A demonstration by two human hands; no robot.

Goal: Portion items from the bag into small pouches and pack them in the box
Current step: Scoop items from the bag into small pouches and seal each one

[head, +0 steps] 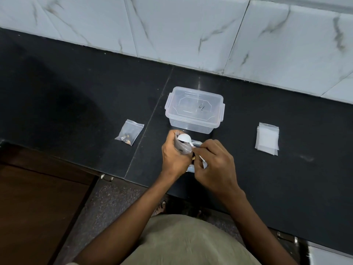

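**Spoon over an open pouch, box waiting behind**

Head view: the left hand (174,158) is curled around a small clear pouch (181,147), fingers wrapped on its far side and holding its mouth open toward the right. The right hand (214,163) pinches the thin handle of a white plastic spoon (184,139) between thumb and bent fingers; the round, smooth bowl of the spoon sits at the pouch mouth. Dark pieces show faintly through the pouch film, too small to identify. Under and between the two hands lies a crumpled clear plastic bag (197,167), mostly hidden; a yellowish bit shows at its opening near the left palm.

Just beyond the hands stands a rectangular box (193,109) of translucent plastic, with rounded corners, side clip tabs and a moulded panel on its lid. Whether the lid is pressed shut I cannot tell.

To the left, well apart from the hands, a filled pouch (129,134) lies flat and tilted, glossy and wrinkled, with a few dark and tan pieces gathered in its lower corner. To the right, a small stack of empty pouches (267,138) lies flat, milky-clear and square-edged, slightly fanned.

Everything rests on a polished black stone counter (76,92) with a thin seam line. Behind it rises a wall of white marble-veined tiles (191,31).
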